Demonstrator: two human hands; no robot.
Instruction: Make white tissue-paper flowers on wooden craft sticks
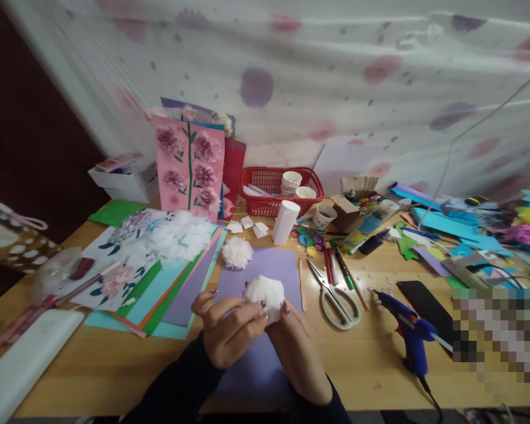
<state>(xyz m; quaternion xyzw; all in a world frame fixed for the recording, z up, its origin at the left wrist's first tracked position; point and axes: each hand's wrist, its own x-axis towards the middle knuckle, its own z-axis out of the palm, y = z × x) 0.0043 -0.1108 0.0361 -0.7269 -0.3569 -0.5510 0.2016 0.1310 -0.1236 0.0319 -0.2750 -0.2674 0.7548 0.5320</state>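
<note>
Between my two hands is a piece of white tissue paper (266,290), layered and roughly rounded, held above a purple sheet of paper (256,377). My left hand (229,324) pinches its left and front side with the fingertips. On the right and underneath, my right hand (295,344) grips it, thumb at the edge. A fluffy white paper flower (237,253) lies at the top left of the purple sheet. Close to my right hand are scissors (338,303) with pale handles and a thin wooden stick (303,285).
A blue glue gun (408,330) and a black phone (428,309) lie at the right. Behind stand a white paper roll (286,222), a red basket (258,207) with paper cups, and a pink flower picture (170,194). Coloured sheets (181,303) are stacked left, near a white box-like device (39,353).
</note>
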